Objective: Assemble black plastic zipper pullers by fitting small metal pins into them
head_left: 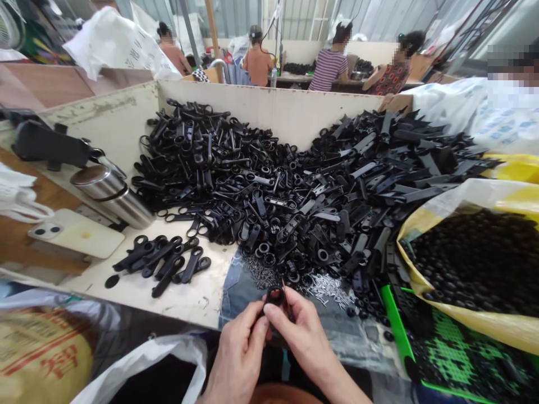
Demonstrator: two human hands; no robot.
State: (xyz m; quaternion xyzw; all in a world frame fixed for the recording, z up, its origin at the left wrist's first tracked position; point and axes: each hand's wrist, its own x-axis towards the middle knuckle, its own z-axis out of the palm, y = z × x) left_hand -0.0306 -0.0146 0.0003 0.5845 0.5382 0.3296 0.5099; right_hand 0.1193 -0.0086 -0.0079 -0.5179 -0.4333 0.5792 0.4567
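Note:
Close together at the table's front edge, my left hand (244,348) and my right hand (301,325) both grip one small black plastic part with a ring-shaped end (275,295). Its lower portion is hidden by my fingers and thumbs. A thin pointed sliver sticks up beside my right fingers; I cannot make out what it is. Just beyond my hands lie small dark screws (261,273) and a patch of silvery pins (330,290). Behind them rises a big pile of black plastic handles with ring ends (202,146), with flat black strips (404,146) on the right.
Left on the table are a small group of black handles (168,259), a phone (78,232) and a steel flask (115,193). A yellow-lined sack (475,258) of black beads and a green basket (398,325) stand right. An open white sack (143,365) sits front left. Several people work behind the partition.

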